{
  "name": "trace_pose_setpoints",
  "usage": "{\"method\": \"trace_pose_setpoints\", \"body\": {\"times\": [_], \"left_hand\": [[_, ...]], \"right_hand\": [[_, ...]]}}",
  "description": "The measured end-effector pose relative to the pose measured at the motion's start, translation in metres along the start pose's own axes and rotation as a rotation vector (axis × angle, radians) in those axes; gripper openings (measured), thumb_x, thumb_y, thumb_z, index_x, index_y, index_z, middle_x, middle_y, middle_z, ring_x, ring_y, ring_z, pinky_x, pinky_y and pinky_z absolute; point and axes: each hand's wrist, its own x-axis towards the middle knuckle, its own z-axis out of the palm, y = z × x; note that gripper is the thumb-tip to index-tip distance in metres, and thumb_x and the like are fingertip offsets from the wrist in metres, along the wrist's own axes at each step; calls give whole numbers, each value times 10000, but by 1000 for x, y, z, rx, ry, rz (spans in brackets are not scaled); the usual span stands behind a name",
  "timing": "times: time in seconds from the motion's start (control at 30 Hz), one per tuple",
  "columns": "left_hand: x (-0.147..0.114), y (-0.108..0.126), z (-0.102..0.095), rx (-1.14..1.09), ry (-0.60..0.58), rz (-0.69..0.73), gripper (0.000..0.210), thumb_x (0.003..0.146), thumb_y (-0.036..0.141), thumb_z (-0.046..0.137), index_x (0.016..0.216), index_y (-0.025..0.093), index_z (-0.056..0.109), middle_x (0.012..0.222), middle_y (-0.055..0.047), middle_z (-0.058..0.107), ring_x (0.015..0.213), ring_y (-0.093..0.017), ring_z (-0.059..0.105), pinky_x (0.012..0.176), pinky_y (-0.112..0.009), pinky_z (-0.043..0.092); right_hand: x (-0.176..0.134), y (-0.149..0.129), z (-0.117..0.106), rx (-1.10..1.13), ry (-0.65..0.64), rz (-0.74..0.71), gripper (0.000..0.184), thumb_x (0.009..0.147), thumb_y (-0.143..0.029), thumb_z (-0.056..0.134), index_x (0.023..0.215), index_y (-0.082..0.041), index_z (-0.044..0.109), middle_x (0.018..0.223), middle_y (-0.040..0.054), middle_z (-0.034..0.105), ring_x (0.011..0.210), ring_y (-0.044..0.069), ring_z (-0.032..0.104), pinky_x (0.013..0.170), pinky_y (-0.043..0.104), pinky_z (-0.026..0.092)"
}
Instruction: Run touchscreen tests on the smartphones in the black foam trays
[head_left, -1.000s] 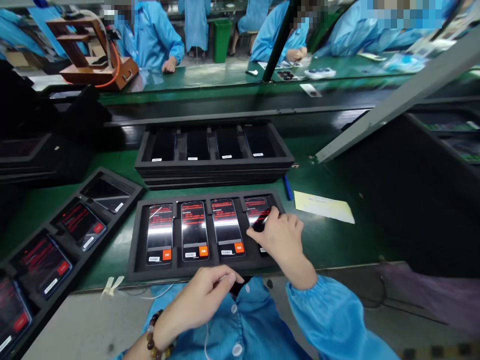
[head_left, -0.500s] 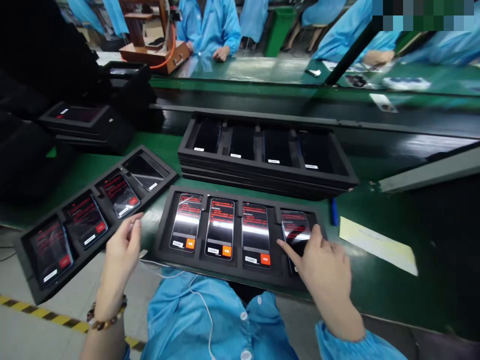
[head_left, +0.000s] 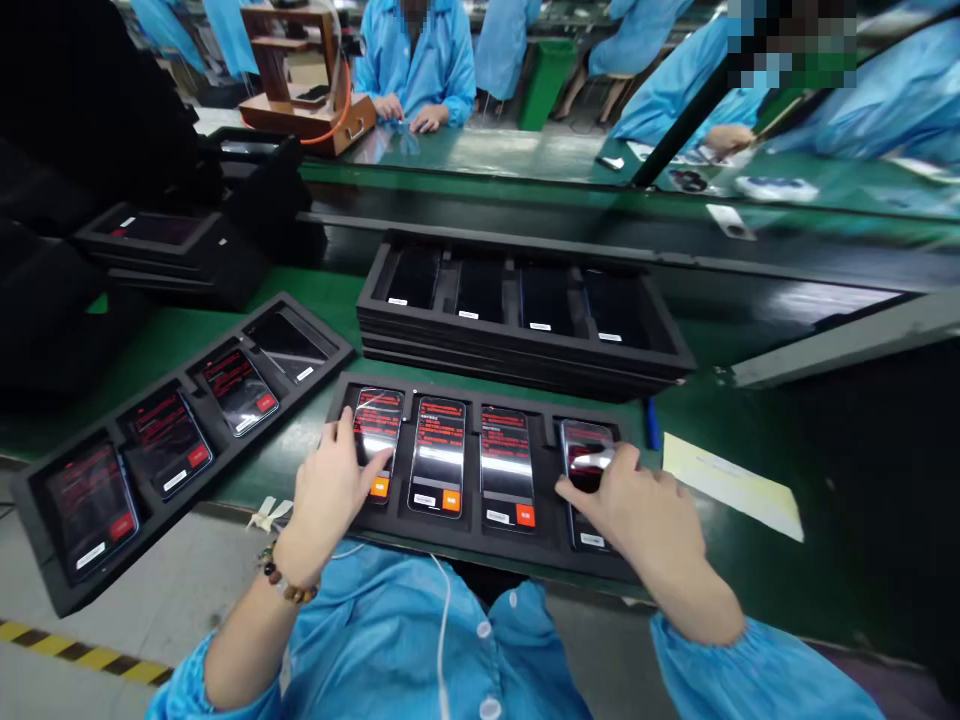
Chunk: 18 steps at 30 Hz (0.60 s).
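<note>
In front of me lies a black foam tray (head_left: 442, 535) with several smartphones in its slots, their lit screens showing red text. My left hand (head_left: 330, 490) is over the leftmost smartphone (head_left: 379, 425), fingers and thumb apart; the fingertips are by its left edge and the thumb lies over its screen. My right hand (head_left: 645, 510) spans the rightmost smartphone (head_left: 581, 515), thumb at its left edge and fingers at its right. Between them sit two more smartphones, one left of centre (head_left: 439, 450) and one right of centre (head_left: 508, 460), untouched.
Another foam tray (head_left: 161, 505) of smartphones lies angled at left. Behind stands a stack of trays (head_left: 517, 360) holding dark-screened phones. At right are a blue pen (head_left: 653, 425) and a yellow paper slip (head_left: 731, 485). Across the bench, co-workers in blue sit near a wooden fixture (head_left: 300, 125).
My left hand has moved right, from beside the angled tray onto the leftmost smartphone. My right hand stays at the rightmost smartphone, whose lower label now shows.
</note>
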Motion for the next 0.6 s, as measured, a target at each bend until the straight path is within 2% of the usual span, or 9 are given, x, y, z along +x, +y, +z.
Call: {"method": "trace_pose_setpoints", "body": {"times": [0.1,0.23,0.3,0.37,0.43,0.5,0.6], "left_hand": [[1,19,-6,132,-83,31,825,1088,533,642,1701,43,387,1521,-286,642,981,-367,825,822,-448,670],[3,30,-8,199,-101,46,855,1085,545,651,1720,55,356,1552,-307,615,1011,-355,827,839,-423,673],[3,32,-6,225,-100,52,829,1088,544,643,1714,71,374,1536,-304,624,993,-355,827,814,-421,671],[3,32,-4,233,-87,58,789,1093,531,633,1702,91,395,1469,-276,662,961,-351,827,778,-417,666],[3,31,-3,221,-68,58,742,1089,507,633,1678,106,427,1365,-232,695,929,-348,824,750,-412,655],[4,30,-3,193,-56,43,699,1072,484,641,1637,111,466,1276,-201,698,913,-358,821,738,-414,642],[8,30,-6,129,-60,-2,684,1028,453,656,1591,112,471,1249,-197,676,935,-380,817,749,-418,621]], "right_hand": [[4,9,-7,31,-51,27,656,983,-608,705,1252,-23,580,922,217,725,1044,460,736,865,443,491],[10,15,-10,41,-155,-13,708,990,-639,669,1332,-29,561,969,239,741,1084,467,738,902,468,500],[10,15,-12,51,-198,-21,782,999,-629,658,1446,-4,512,1014,255,756,1115,463,740,934,486,508],[4,12,-15,58,-202,-6,862,1025,-593,633,1590,14,396,1030,251,766,1118,447,747,949,505,521],[-7,3,-19,63,-138,-11,876,1071,-547,565,1691,-3,270,1038,238,766,1083,424,755,941,524,539],[-19,-11,-23,96,-64,-66,837,1108,-534,494,1744,-64,217,1095,226,753,1057,399,754,906,514,568],[-30,-43,-28,190,-58,-186,777,1121,-519,500,1782,-207,235,1365,243,676,1152,381,732,826,443,615]]}}
